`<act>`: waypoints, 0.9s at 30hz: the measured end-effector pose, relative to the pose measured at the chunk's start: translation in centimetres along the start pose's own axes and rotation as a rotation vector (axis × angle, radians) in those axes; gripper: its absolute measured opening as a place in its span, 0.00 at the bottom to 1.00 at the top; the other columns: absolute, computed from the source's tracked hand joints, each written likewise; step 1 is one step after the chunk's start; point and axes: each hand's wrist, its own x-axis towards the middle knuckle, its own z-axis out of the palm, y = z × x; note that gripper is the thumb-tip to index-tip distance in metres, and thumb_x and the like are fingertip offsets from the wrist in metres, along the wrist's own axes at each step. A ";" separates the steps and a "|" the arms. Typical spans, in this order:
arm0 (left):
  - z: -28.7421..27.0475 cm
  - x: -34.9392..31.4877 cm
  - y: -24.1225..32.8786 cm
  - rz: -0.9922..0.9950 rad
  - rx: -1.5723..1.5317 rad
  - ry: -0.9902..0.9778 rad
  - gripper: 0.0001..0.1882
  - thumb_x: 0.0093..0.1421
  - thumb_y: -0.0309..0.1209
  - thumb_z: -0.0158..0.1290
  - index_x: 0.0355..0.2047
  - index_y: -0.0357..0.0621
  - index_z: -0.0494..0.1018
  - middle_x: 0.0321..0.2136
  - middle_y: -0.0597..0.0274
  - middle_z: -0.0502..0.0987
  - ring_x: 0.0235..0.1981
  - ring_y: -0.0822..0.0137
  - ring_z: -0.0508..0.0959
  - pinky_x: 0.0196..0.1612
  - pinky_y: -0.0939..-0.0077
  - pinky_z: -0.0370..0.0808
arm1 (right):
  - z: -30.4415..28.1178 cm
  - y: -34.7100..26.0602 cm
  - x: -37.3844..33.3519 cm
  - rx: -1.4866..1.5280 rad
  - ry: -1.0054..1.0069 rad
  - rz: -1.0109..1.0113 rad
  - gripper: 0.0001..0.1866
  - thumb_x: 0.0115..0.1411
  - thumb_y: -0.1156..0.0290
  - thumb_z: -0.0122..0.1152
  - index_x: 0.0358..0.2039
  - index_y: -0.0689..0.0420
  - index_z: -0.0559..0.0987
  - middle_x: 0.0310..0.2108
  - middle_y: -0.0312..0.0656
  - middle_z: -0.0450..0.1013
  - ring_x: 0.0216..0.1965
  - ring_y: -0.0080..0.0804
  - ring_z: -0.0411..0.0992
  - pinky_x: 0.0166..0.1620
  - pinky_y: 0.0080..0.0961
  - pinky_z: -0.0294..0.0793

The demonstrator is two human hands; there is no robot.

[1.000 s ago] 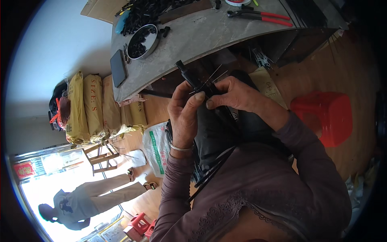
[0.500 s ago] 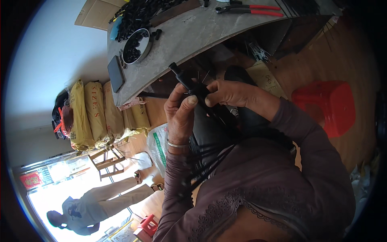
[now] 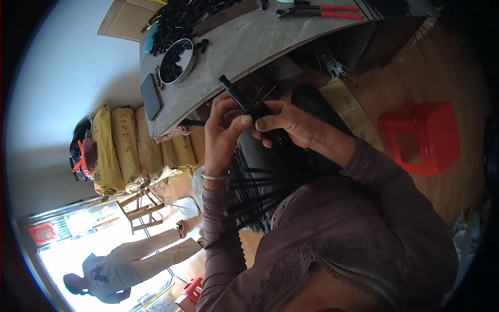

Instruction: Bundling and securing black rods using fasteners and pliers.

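Observation:
Over my lap, both hands hold what looks like a black umbrella frame, a dark tubular shaft with thin ribs fanning toward my left forearm. The tip of the shaft points up toward the table's edge. My left hand is closed around it just below the tip, thumb pressed on the near side. My right hand pinches it beside the left, and the two thumbs nearly touch. A few thin wire ends stick up beyond my fingers. What the fingertips press on is hidden.
The grey table holds a metal bowl of small black parts, a heap of black pieces, a phone and red-handled pliers. A red stool stands right; sacks and another person are left.
Both hands have shifted slightly left, and my right thumb has come nearer the left one on the shaft. The black ribs have swung beside my left forearm.

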 end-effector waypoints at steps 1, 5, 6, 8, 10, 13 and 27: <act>0.1 -0.1 -0.8 0.055 0.117 0.170 0.22 0.53 0.25 0.59 0.49 0.39 0.70 0.54 0.58 0.67 0.50 0.65 0.72 0.51 0.69 0.70 | -0.3 0.1 0.0 -0.020 0.041 -0.026 0.11 0.54 0.70 0.67 0.37 0.57 0.78 0.30 0.35 0.73 0.32 0.22 0.72 0.30 0.21 0.74; 2.3 -1.8 0.7 0.218 0.047 0.544 0.21 0.61 0.35 0.50 0.52 0.39 0.68 0.50 0.53 0.71 0.49 0.61 0.74 0.50 0.67 0.72 | -0.7 -0.2 -0.4 -0.014 0.202 -0.118 0.12 0.55 0.70 0.66 0.38 0.59 0.76 0.29 0.36 0.72 0.30 0.23 0.72 0.30 0.21 0.74; 3.3 -2.5 2.0 0.217 0.047 0.545 0.21 0.61 0.35 0.50 0.52 0.39 0.68 0.50 0.53 0.71 0.49 0.61 0.74 0.50 0.67 0.72 | -0.7 -0.3 -0.4 -0.014 0.202 -0.116 0.12 0.55 0.70 0.66 0.38 0.59 0.76 0.29 0.36 0.72 0.30 0.23 0.72 0.30 0.21 0.74; 6.0 -4.6 4.2 0.168 -0.612 -0.088 0.22 0.65 0.39 0.44 0.53 0.37 0.67 0.47 0.48 0.73 0.46 0.59 0.76 0.47 0.66 0.73 | -0.7 -0.7 -0.4 -0.087 0.220 -0.165 0.11 0.55 0.70 0.66 0.37 0.59 0.76 0.28 0.35 0.72 0.30 0.23 0.72 0.30 0.21 0.73; 7.5 -6.4 3.7 0.101 -0.374 0.104 0.20 0.63 0.34 0.51 0.51 0.32 0.67 0.36 0.51 0.77 0.32 0.62 0.79 0.38 0.70 0.76 | -0.6 -0.6 0.0 -0.109 0.240 -0.175 0.11 0.55 0.70 0.66 0.36 0.59 0.76 0.27 0.35 0.72 0.30 0.22 0.72 0.30 0.21 0.73; 8.4 -3.5 4.2 0.119 -0.146 0.253 0.22 0.59 0.29 0.56 0.51 0.32 0.67 0.31 0.57 0.77 0.25 0.68 0.77 0.32 0.77 0.75 | 0.2 -0.6 0.3 -0.188 0.286 -0.259 0.11 0.55 0.71 0.66 0.37 0.60 0.76 0.28 0.34 0.72 0.31 0.19 0.71 0.31 0.18 0.72; 5.2 0.5 2.0 0.080 -0.021 0.584 0.17 0.54 0.21 0.60 0.46 0.32 0.74 0.34 0.62 0.80 0.35 0.76 0.77 0.41 0.84 0.73 | 1.3 1.3 1.6 -0.896 0.431 -0.855 0.18 0.56 0.78 0.62 0.48 0.62 0.74 0.41 0.39 0.71 0.38 0.24 0.73 0.36 0.18 0.72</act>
